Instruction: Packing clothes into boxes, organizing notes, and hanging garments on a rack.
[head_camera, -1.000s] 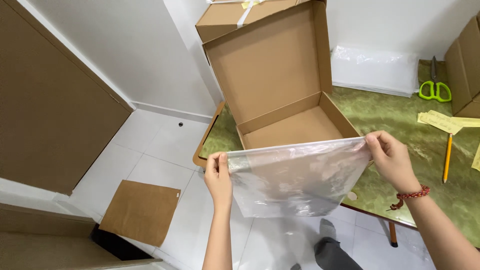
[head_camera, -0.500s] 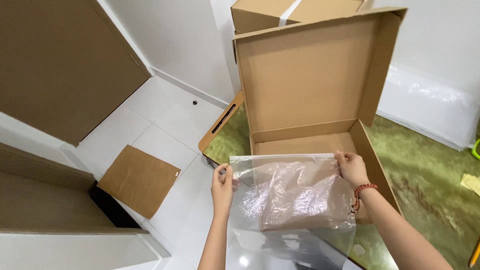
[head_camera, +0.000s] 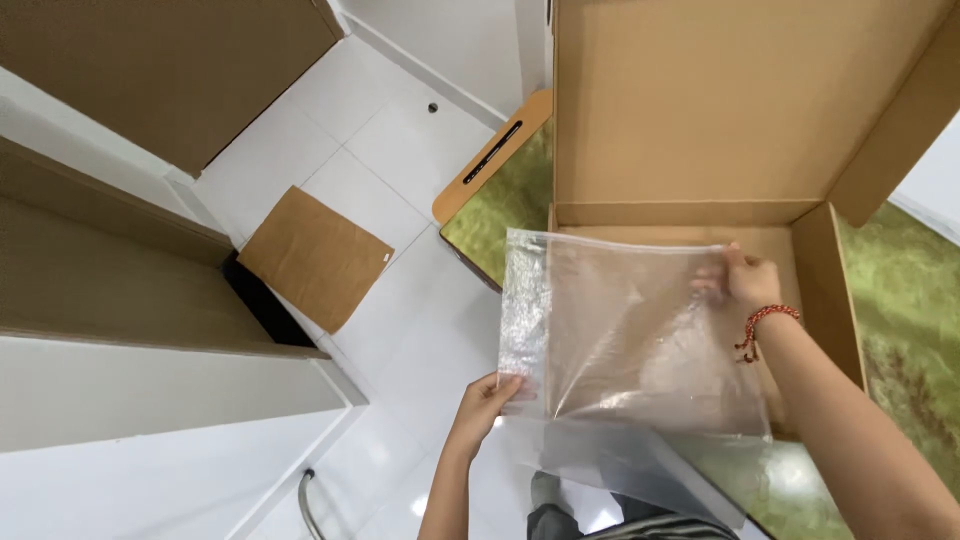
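A clear plastic bag (head_camera: 620, 340) with a strip of bubble wrap along its left edge is stretched out over the front of an open cardboard box (head_camera: 700, 130). My left hand (head_camera: 487, 398) pinches the bag's lower left corner. My right hand (head_camera: 745, 283), with a red bead bracelet on the wrist, grips the bag's upper right corner above the box's tray. The box's lid stands upright behind the tray. The bag lies tilted, its lower end hanging off the table's near edge.
The box sits on a table with a green patterned top (head_camera: 900, 300) and a wooden rim (head_camera: 490, 155). A flat cardboard sheet (head_camera: 315, 257) lies on the white tiled floor. Large brown boards (head_camera: 170, 70) lean at the left.
The view has swung closer to the box. The bag has moved from hanging upright in front of the box to lying tilted over the tray, with my left hand lower down.
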